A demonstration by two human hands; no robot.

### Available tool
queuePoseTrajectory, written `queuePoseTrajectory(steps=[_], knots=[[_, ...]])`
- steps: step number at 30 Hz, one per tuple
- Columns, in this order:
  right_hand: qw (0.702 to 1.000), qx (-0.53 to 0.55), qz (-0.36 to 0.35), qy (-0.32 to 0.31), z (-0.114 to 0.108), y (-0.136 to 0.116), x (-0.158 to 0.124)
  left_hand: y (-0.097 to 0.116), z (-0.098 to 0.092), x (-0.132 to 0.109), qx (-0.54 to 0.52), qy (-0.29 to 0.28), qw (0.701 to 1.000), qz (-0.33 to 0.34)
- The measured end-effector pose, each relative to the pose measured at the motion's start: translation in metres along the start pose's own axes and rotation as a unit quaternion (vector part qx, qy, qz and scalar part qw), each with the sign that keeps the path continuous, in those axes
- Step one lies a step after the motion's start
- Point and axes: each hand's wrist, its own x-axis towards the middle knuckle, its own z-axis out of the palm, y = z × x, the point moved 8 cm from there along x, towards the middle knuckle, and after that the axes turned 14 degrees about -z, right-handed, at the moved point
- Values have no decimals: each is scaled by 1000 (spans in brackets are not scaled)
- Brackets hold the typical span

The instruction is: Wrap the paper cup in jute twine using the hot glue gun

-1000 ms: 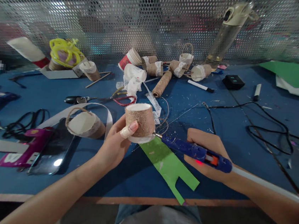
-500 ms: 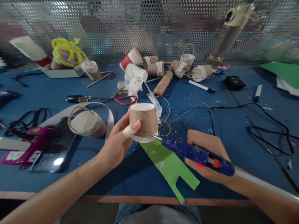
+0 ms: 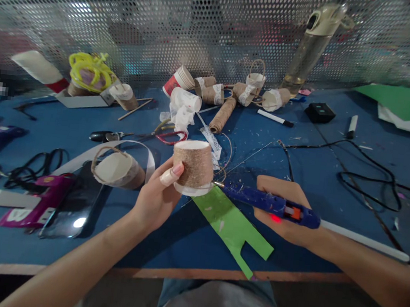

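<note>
My left hand (image 3: pixel 158 195) grips a small paper cup (image 3: pixel 193 167) wrapped in brown twine, its white rim at the bottom. In my right hand (image 3: pixel 283 205) is a blue glue gun (image 3: pixel 258 199) with a red light and a white glue stick (image 3: pixel 364 241) sticking out behind. The gun's metal tip is at the cup's lower right edge; whether it touches cannot be told. Beneath them lies a green paper piece (image 3: pixel 234 225). A twine-handled cup (image 3: pixel 119 168) stands left of my left hand.
Several twine-wrapped cups (image 3: pixel 213 93), a twine roll (image 3: pixel 223 115) and a bottle (image 3: pixel 309 49) stand along the mesh (image 3: pixel 159 26). Red-handled scissors (image 3: pixel 171 137) lie behind the held cup. A phone (image 3: pixel 70 212) and purple glue gun (image 3: pixel 41 200) lie left; black cable (image 3: pixel 368 163) runs right.
The held cup has shifted slightly left and turned a little more upright. The glue gun has risen slightly at its rear, and its tip has moved slightly up.
</note>
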Motion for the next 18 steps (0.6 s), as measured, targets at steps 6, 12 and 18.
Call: queuePoseTrajectory(steps=[6, 12, 18], knots=[[1000, -9, 25, 8, 1, 1, 1, -1, -1, 0, -5, -3, 1000, -4], [995, -9, 91, 28, -2, 12, -1, 1, 0, 1, -5, -16, 1000, 15], [980, 71, 103, 155, -14, 13, -3, -6, 3, 1, -2, -32, 999, -2]])
